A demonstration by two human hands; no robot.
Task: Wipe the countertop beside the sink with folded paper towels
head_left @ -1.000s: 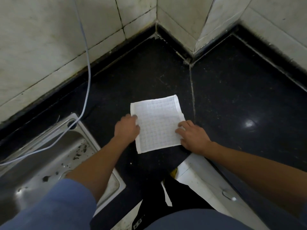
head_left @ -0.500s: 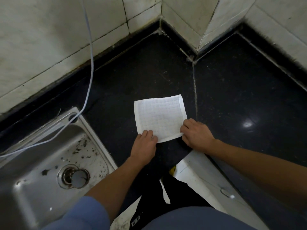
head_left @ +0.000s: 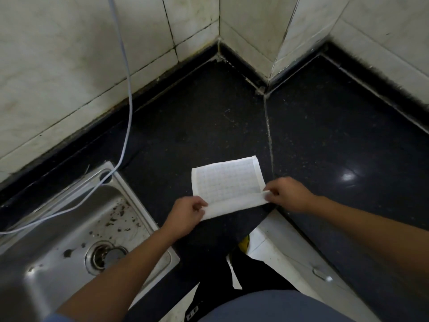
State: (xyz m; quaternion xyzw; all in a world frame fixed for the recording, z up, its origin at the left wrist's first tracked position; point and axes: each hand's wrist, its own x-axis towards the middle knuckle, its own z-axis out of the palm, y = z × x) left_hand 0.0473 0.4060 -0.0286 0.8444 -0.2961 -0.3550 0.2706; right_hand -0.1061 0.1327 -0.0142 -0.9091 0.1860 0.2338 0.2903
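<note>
Paper towel [head_left: 226, 182] lies on the dark countertop [head_left: 209, 126], just right of the sink [head_left: 137, 201], with its near edge lifted. The left hand [head_left: 185, 214] pinches the near-left corner and the right hand [head_left: 290, 194] pinches the near-right one. I think it is best to carry both corners evenly over to the far edge, then press the crease flat before wiping.

White grid-patterned paper towel [head_left: 226, 180], black speckled countertop [head_left: 197, 126].
</note>
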